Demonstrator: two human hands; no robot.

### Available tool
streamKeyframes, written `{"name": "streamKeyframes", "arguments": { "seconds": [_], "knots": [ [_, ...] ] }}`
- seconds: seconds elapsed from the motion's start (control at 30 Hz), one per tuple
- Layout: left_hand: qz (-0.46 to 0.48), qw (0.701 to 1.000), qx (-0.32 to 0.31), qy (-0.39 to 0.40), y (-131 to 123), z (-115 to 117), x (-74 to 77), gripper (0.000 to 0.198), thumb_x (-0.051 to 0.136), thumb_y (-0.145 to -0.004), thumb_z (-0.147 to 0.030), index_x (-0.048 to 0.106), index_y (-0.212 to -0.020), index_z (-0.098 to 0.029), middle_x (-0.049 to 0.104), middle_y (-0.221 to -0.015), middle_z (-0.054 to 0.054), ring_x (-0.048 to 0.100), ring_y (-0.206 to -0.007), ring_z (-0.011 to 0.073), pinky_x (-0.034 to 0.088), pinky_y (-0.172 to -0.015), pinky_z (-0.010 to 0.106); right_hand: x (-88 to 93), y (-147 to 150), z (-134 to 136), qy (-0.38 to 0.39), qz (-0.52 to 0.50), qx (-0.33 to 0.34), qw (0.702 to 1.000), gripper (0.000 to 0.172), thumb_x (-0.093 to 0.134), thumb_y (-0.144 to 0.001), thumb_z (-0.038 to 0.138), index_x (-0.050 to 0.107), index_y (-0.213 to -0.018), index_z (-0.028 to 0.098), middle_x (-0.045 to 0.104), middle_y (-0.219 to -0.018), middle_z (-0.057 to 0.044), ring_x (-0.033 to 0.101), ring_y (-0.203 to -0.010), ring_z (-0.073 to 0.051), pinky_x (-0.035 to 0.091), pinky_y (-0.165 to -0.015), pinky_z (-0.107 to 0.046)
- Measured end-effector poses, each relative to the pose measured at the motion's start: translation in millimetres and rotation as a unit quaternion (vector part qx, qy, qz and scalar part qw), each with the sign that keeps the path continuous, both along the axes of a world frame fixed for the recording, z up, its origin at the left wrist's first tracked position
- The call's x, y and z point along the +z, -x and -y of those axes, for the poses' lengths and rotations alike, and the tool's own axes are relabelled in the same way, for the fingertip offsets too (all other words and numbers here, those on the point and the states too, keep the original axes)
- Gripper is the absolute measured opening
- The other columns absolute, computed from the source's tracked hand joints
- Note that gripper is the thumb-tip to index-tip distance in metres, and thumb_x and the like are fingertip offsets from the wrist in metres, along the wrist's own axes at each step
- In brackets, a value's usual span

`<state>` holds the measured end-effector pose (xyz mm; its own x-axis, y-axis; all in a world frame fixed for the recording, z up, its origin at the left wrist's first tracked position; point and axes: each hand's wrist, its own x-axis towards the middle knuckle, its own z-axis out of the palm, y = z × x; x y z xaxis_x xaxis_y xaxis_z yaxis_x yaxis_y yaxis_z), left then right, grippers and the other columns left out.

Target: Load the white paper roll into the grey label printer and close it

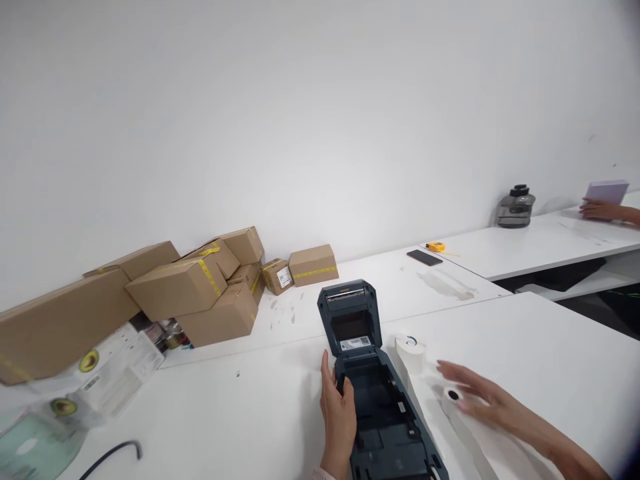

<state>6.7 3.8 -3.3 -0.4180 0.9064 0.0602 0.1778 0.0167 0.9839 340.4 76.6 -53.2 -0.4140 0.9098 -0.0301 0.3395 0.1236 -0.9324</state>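
Case (pixel 380 400): dark and printer-like, on the white table (pixel 240 427) in front of the person, its lid (pixel 350 313) hinged up toward the wall and its hollow bay exposed.
Left hand (pixel 337 410): grip closed on the case's left rim just below the hinge, thumb over the edge, fingers along the outer side.
Right hand (pixel 487 397): right of the case, fingers parted beside a small white roll (pixel 453 398) with a dark core, thumb against it or very close; I cannot tell whether this grip is firm or loose.
Loose strip (pixel 473 443): white, trailing from the small roll toward the near side.
Larger roll (pixel 410 357): white, standing just beside the case's right side.
Steadying: a firm left hold low on the rim should stop the case sliding; the thumb is best clear of the hinge.
Roll handling: pinching the small roll by its two flat ends would probably hold the layers square, with the strip lying flat and untwisted.
Out of sight: the case's near end is cut off below; part of the small roll lies behind the right hand, which is blurred; print on the lid's label (pixel 355 343) is too small to read.
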Motion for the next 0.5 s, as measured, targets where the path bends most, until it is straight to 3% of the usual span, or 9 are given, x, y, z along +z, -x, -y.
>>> {"name": "streamKeyframes", "arguments": {
  "seconds": [0.1,0.2,0.33,0.5],
  "knots": [
    [0.008,1.000,0.007,-0.006,1.0,-1.6,-4.4,0.071,0.056,-0.089,-0.037,0.028,-0.154,-0.028,0.033,-0.163,0.007,0.045,-0.142,0.0233,0.041,-0.112,0.031,19.5,8.1,-29.8,-0.025,0.039,-0.019,0.999,0.087,0.068,-0.078,0.063,0.035,-0.153,0.033,0.031,-0.164,-0.009,0.033,-0.148,-0.036,0.036,-0.117,-0.049],
    [0.030,0.999,0.006,-0.025,2.3,-2.7,-9.4,0.072,0.057,-0.089,-0.040,0.028,-0.153,-0.026,0.032,-0.163,0.009,0.044,-0.143,0.0217,0.039,-0.113,0.029,43.6,34.6,-57.1,-0.034,0.057,0.022,0.998,0.095,0.075,-0.068,0.062,0.041,-0.148,0.025,0.038,-0.160,-0.014,0.035,-0.146,-0.038,0.032,-0.119,-0.050],
    [0.086,0.995,0.007,-0.045,3.3,-3.2,-14.1,0.080,0.061,-0.087,-0.045,0.024,-0.154,-0.024,0.047,-0.153,0.014,0.049,-0.139,0.0212,0.043,-0.108,0.028,58.7,61.1,-69.4,-0.010,0.046,0.068,0.997,0.078,0.075,-0.066,0.059,0.057,-0.130,0.020,0.066,-0.132,-0.014,0.061,-0.122,-0.037,0.051,-0.103,-0.047],
    [0.120,0.992,0.009,-0.050,3.2,-4.8,-17.0,0.081,0.063,-0.085,-0.035,0.022,-0.154,-0.023,0.051,-0.149,0.014,0.052,-0.135,0.0213,0.042,-0.110,0.031,80.9,60.3,-59.8,-0.056,0.037,-0.017,0.998,0.054,0.062,-0.077,0.058,0.066,-0.113,0.018,0.074,-0.105,-0.013,0.070,-0.094,-0.035,0.060,-0.077,-0.045]
  ]
}}
